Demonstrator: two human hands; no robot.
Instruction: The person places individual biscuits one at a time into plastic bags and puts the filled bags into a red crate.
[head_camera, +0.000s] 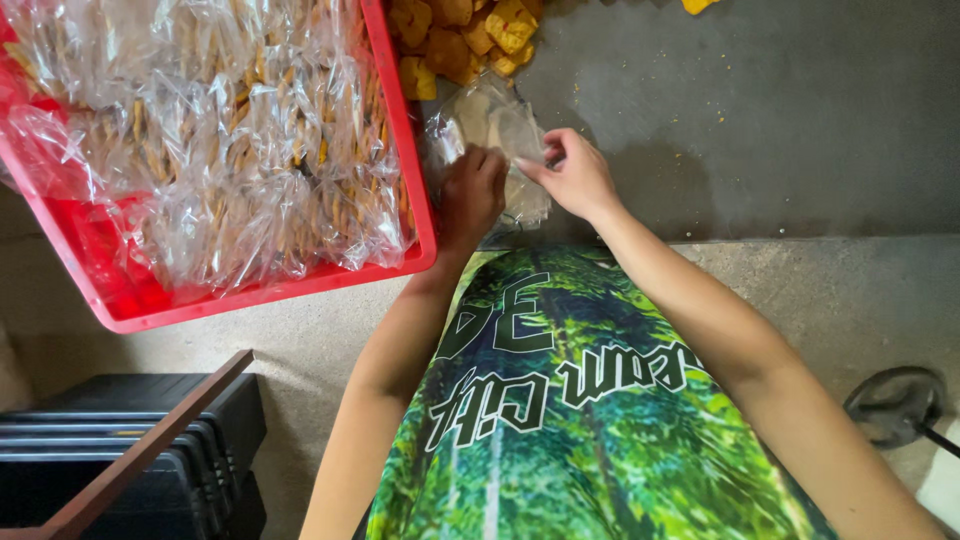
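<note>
status: we're mid-bag. our left hand (470, 195) and right hand (572, 175) both sit on one clear plastic bag (495, 130) lying on the grey floor (760, 120), just right of the red crate (415, 215). left fingers are curled and pressed on the bag's near edge; right fingers pinch the bag's right side at what looks like its mouth. we can't tell if anything is inside it yet, it looks flat and mostly empty.

done, judging by the crate: it's heaped with filled clear packets of brown snack sticks (230, 130), nearly to the rim.

left: a loose pile of yellow-orange fried pieces (465, 35) lies on the floor just beyond the bag, beside the crate's far right corner, unbagged. so a fair amount packed, loose stock still waiting, this bag not filled or closed.
</note>
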